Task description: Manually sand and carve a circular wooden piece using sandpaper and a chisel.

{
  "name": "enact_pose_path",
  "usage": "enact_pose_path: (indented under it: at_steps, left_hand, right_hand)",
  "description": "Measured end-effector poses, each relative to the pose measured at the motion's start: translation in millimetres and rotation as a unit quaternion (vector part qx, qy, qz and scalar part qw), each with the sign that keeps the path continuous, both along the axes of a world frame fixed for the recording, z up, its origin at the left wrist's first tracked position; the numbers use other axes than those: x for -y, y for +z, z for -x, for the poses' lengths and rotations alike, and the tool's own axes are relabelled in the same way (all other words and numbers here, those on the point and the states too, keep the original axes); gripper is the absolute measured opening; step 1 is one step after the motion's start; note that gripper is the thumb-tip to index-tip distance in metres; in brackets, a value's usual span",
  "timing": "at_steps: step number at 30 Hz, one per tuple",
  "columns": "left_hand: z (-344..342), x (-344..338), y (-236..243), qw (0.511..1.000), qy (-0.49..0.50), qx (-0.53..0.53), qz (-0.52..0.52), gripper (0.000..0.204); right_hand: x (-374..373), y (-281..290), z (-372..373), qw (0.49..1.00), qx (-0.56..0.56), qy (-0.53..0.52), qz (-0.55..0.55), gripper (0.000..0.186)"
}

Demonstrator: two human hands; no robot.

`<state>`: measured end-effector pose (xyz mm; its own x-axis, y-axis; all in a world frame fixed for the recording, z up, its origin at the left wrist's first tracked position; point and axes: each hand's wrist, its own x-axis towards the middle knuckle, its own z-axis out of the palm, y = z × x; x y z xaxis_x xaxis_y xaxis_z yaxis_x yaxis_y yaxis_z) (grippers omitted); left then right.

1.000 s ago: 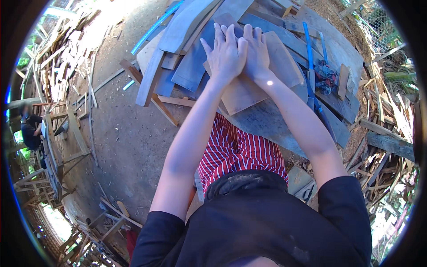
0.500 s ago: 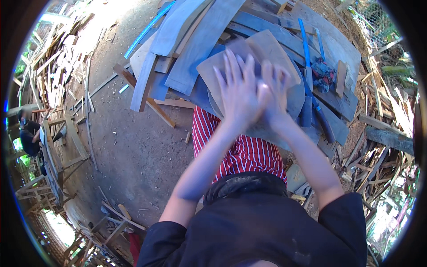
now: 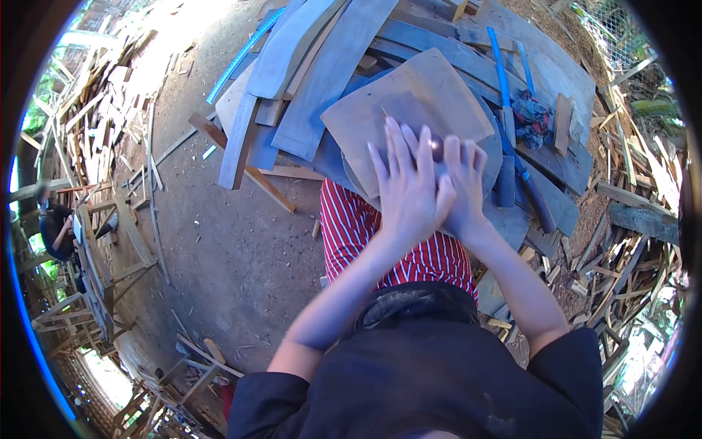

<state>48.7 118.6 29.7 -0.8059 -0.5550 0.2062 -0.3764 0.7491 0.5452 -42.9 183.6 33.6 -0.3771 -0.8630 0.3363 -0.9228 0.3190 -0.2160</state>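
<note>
A flat brown wooden board (image 3: 362, 121) lies tilted on top of a stack of grey boards, above my knees. Over its near part my left hand (image 3: 409, 190) lies palm down, fingers stretched out and pointing away from me. My right hand (image 3: 463, 183) is close against it on the right, its fingers bent over. Between the two hands shows a small dark rounded thing with a shiny spot (image 3: 437, 149); most of it is hidden under them, so its kind cannot be made out. A darker patch marks the board ahead of my fingertips.
Long curved planks (image 3: 333, 80) fan out at the far left beside a blue ruler (image 3: 245, 55). On the right lie a blue-and-dark long-handled tool (image 3: 523, 172), a crumpled dark cloth (image 3: 531, 117) and a small wood piece (image 3: 562, 123). A person (image 3: 57, 230) works at the far left.
Both hands have slid toward me along the board, uncovering its far part. The board itself stays nearly in place.
</note>
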Motion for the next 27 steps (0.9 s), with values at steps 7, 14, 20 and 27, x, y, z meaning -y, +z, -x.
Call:
enact_pose_path:
  at_steps: [7,14,20,27]
  left_hand:
    - [47,104,-10,0.997,0.065,-0.037,0.03,0.067]
    - [43,118,-12,0.997,0.059,-0.017,0.051,0.064]
    - [-17,16,14,0.999,0.02,0.026,0.025,0.065]
    - [45,132,8,0.999,0.038,-0.012,0.019,0.063]
  right_hand:
    - [104,-3,37,0.983,-0.163,-0.06,-0.067,0.037]
    - [116,-26,37,0.986,-0.159,-0.037,-0.023,0.036]
    - [7,-8,-18,0.999,0.036,0.027,0.02,0.049]
    - [123,-5,33,0.992,-0.108,-0.045,-0.053,0.039]
